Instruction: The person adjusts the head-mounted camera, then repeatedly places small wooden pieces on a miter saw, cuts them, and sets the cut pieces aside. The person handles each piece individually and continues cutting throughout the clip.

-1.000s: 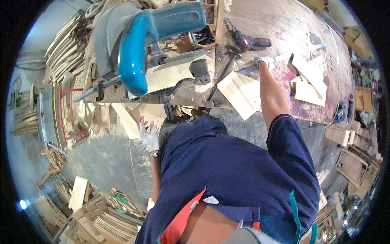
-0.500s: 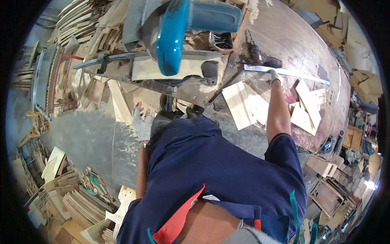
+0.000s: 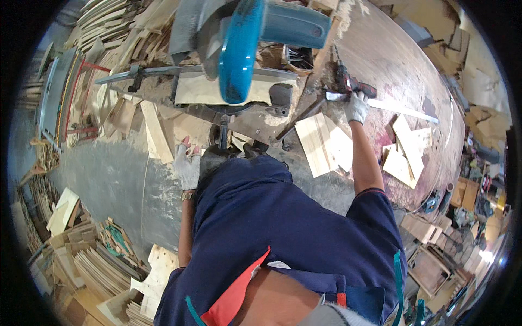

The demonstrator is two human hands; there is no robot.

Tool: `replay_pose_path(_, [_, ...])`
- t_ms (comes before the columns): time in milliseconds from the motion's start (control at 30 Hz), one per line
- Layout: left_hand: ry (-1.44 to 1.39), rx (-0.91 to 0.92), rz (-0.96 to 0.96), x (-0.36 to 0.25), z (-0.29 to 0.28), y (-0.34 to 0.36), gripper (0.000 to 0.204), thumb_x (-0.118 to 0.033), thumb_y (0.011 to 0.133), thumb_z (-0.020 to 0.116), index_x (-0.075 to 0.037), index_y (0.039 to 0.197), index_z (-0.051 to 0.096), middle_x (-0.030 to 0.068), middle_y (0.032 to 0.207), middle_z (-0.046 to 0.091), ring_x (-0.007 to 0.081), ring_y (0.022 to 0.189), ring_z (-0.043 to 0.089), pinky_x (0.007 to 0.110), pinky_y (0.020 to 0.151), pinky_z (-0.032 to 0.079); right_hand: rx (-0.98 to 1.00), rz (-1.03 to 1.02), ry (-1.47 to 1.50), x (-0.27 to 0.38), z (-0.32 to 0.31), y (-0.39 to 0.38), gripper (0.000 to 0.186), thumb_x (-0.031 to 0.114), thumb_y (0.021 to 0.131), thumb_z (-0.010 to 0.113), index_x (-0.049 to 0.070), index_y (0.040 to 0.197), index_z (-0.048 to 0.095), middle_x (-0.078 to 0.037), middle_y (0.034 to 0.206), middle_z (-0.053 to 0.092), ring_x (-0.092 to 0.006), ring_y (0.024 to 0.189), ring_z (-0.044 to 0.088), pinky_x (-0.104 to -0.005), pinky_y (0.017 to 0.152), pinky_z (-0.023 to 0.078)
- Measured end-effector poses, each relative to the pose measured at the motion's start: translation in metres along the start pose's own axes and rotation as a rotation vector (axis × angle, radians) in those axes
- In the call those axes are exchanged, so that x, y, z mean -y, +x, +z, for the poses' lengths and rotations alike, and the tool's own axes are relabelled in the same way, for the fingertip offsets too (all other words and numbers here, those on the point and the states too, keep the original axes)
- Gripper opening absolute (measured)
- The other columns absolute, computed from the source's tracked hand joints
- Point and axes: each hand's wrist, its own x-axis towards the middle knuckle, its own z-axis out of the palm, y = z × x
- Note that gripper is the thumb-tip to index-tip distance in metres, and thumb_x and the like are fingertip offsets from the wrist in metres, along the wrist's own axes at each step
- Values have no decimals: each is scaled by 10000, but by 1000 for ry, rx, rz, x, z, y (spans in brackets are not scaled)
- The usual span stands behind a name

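- Right hand (image 3: 356,107), in a white work glove, is stretched out over the round worktable (image 3: 413,60), fingers clamped around one end of a long thin metal strip (image 3: 399,109).
- A second ago that hand only touched the strip's end; half a second ago the strip was coming up; now it is gripped and angled across the table, running from the glove toward the far right.
- So the strip looks picked up and under the hand's control, no longer lying loose.
- A red-and-black power drill (image 3: 348,82) lies just beside the glove.
- Pale plywood offcuts (image 3: 325,142) sit near the forearm; more lie under the strip.
- Left hand (image 3: 187,165), in a fingerless glove, hangs low at the hip, fingers loosely curled, holding nothing.
- The teal mitre saw (image 3: 239,49) has slid toward frame centre as the head turns; nobody touches it.
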Motion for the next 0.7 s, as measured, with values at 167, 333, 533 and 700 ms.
replay_pose_path(167, [-100, 43, -56, -7, 0, 1, 472, -179, 966, 728, -20, 1394, 610, 112, 1172, 673, 188, 964, 635, 323, 897, 528, -113, -465, 119, -18, 3, -11, 222, 155, 856, 693, 127, 1070, 741, -112, 1132, 692, -340, 1169, 618, -513, 951, 493])
replay_pose_path(333, [-505, 326, -132, -49, 13, 11, 523, -192, 988, 710, -30, 1462, 560, 81, 1175, 667, 95, 934, 597, 262, 850, 512, 312, -863, 509, 55, -67, -38, 150, 127, 841, 701, 79, 983, 716, -156, 915, 710, -401, 911, 689, -482, 793, 556])
replay_pose_path(533, [-528, 794, -61, -89, 27, 33, 519, -225, 1031, 659, 14, 1466, 509, 94, 1127, 720, 118, 974, 656, 265, 856, 545, 484, -861, 689, 189, -153, -97, 259, 295, 886, 766, 52, 950, 705, -207, 856, 684, -433, 842, 683, -500, 728, 537])
replay_pose_path(700, [-806, 704, -180, -68, 21, 46, 328, -204, 1064, 618, 33, 1291, 605, 88, 1004, 749, 123, 866, 690, 242, 740, 554, 445, -826, 844, 239, -152, -111, 251, 197, 829, 828, 18, 962, 714, -190, 852, 709, -394, 837, 705, -432, 719, 533])
